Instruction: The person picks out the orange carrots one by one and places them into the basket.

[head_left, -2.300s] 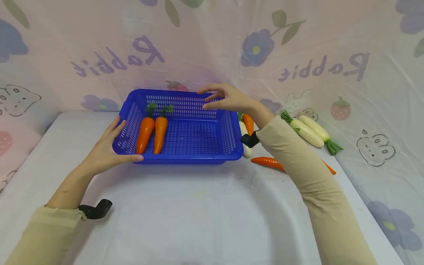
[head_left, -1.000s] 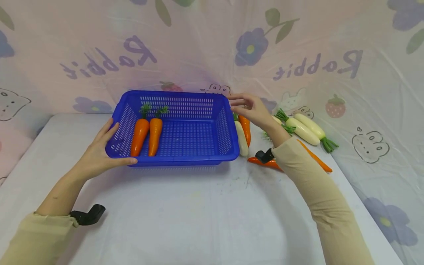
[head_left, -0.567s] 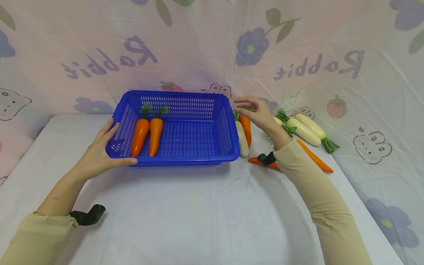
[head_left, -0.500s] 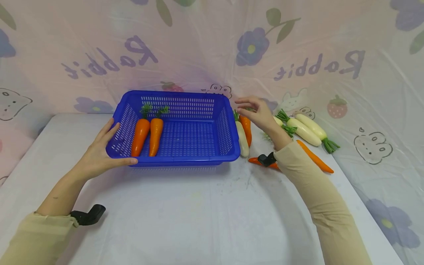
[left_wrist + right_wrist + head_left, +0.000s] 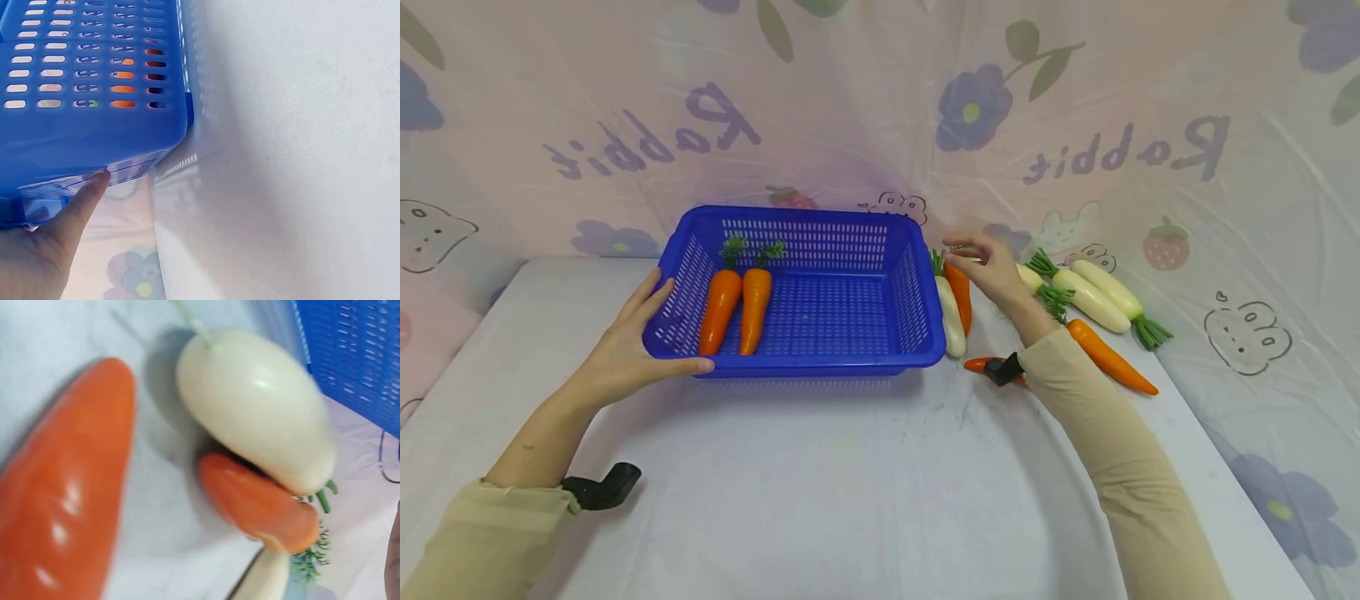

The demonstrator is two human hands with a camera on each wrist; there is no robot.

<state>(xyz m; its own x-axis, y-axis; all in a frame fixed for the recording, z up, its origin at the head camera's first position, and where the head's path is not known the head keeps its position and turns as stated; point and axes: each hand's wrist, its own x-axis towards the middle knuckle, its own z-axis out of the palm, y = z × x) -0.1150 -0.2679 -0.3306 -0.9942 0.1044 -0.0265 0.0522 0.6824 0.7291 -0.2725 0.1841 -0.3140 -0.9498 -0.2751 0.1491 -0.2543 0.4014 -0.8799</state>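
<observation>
I'm resting my spread left hand (image 5: 623, 357) against the blue basket (image 5: 820, 362), hovering my empty, loose-fingered right hand (image 5: 997, 275), and risking rolling the white radish (image 5: 952, 321) crowding the carrot (image 5: 961, 294).

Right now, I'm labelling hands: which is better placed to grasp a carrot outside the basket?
Probably the right hand: it's near a loose carrot, while the left hand is across the basket, touching it.
</observation>
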